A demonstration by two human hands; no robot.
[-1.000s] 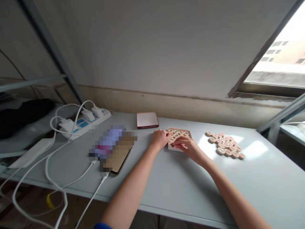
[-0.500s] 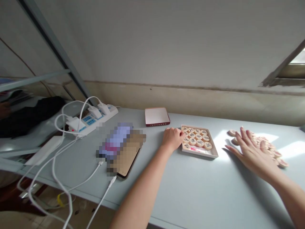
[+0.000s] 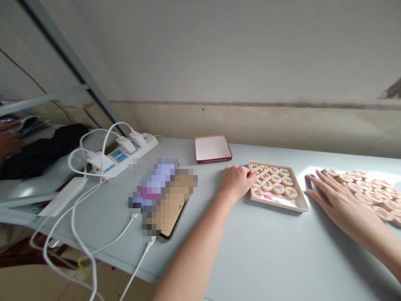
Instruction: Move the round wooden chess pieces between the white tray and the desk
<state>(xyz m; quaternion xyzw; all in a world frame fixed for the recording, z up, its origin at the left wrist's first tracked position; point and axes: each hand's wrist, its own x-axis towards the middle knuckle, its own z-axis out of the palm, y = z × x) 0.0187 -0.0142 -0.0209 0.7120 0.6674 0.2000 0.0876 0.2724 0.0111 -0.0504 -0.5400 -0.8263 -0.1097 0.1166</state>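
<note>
A shallow white box [image 3: 304, 205] holds rows of round wooden Chinese chess pieces [image 3: 276, 178] with dark characters. A strip along its near side shows the box's floor with a red mark. My left hand [image 3: 237, 182] is curled closed at the box's left wall, its fingertips over the rim; the far side of its grip is hidden. To the right, several loose chess pieces with red characters [image 3: 372, 195] lie bunched on the table. My right hand [image 3: 343, 200] rests open along their left and near side, fingers stretched out, touching them and partly covering some.
The box lid [image 3: 213, 148], white inside with a dark red edge, lies near the wall. On the left are two phones [image 3: 158, 184] on charging cables and a white power strip [image 3: 127, 152] with plugs. Another person's hand [image 3: 11, 140] shows at the far left.
The view has shifted, so the box and pieces appear farther right and closer. My right hand's fingers have come closer together, and the red pieces look more spread out. My left hand stays at the box.
</note>
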